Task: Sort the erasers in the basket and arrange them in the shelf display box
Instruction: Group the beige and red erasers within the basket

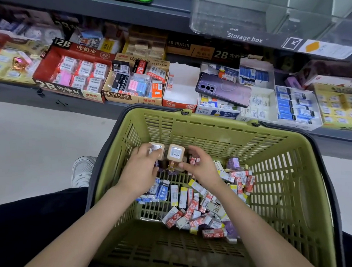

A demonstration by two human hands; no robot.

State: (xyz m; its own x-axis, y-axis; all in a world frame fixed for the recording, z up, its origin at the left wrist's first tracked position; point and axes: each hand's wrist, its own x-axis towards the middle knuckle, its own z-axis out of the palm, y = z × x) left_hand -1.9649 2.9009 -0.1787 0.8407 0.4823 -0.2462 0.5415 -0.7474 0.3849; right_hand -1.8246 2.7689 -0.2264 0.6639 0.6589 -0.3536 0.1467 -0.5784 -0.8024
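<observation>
A green plastic basket [211, 123] stands in front of me with several small boxed erasers [192, 210] in red, blue, yellow and purple scattered on its floor. My left hand [141, 170] grips a beige packaged eraser [156, 148] near the basket's far wall. Beside it a second beige packaged eraser [175, 152] with a white label is held up by my right hand [201, 165], thumb under it and fingers behind. On the low shelf behind the basket sit eraser display boxes: a red 2B box [51, 58], a 4B ERASER box [116, 94] and a nearly bare white box [180, 86].
A purple phone [223, 89] lies across display boxes behind the basket. Blue and yellow eraser boxes [298, 106] fill the shelf's right side. A clear storage box [246, 21] sits on the shelf above. My white shoe [82, 171] rests on the floor left of the basket.
</observation>
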